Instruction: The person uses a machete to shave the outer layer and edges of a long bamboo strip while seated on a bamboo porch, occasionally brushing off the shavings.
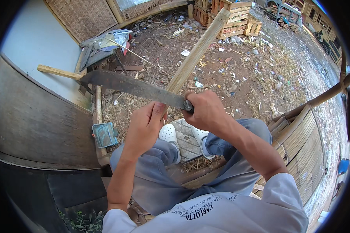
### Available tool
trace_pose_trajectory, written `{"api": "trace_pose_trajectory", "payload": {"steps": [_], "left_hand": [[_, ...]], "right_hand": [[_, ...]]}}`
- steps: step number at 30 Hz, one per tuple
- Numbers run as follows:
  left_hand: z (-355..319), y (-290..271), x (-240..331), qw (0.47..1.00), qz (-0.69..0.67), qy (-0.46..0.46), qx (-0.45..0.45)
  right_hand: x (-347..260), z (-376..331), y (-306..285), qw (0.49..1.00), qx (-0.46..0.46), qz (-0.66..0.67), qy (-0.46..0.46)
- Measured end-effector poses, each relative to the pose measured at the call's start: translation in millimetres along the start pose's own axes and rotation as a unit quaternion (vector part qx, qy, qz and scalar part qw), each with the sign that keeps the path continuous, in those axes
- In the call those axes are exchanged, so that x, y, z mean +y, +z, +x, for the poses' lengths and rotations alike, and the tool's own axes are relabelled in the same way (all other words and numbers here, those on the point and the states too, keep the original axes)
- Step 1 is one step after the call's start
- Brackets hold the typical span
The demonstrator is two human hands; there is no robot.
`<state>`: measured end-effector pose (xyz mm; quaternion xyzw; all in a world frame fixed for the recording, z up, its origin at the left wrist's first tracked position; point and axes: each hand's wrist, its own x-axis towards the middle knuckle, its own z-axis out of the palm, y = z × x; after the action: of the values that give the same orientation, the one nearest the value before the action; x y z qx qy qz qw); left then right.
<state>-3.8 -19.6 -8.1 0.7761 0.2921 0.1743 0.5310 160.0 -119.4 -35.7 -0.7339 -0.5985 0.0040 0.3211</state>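
Observation:
My left hand [145, 126] is closed round the lower end of a long wooden slat [198, 52], which slants up and away to the right. My right hand [208, 112] grips the dark handle of a machete [138, 87]. Its broad, worn blade points left and lies across the slat, just above my left thumb. Whether the edge bites into the wood cannot be made out. Below my hands are my knees and white clogs [168, 136], beside a small slatted wooden board [186, 141].
Wooden crates [235, 23] stand at the far side of littered dirt ground. A wooden stick [58, 72] juts out beyond the blade tip. On the left are a dark wooden panel [42, 120] and a blue plastic container [105, 135]. A bamboo slat surface [299, 151] lies to the right.

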Motion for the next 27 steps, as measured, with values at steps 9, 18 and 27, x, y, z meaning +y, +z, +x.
{"api": "trace_pose_trajectory", "payload": {"steps": [9,18,27], "left_hand": [[-4.9,6.1,-5.6,0.988,0.109,0.078,0.082],[17.0,-5.5,-9.3,0.985,0.087,0.055,0.141],[20.9,-1.1,-11.5,0.976,0.121,0.083,0.160]], "right_hand": [[24.6,13.1,12.5,0.996,0.026,-0.083,-0.009],[27.9,42.3,15.0,0.995,0.040,-0.092,0.027],[53.2,67.6,7.7,0.989,0.021,-0.109,0.095]]}}
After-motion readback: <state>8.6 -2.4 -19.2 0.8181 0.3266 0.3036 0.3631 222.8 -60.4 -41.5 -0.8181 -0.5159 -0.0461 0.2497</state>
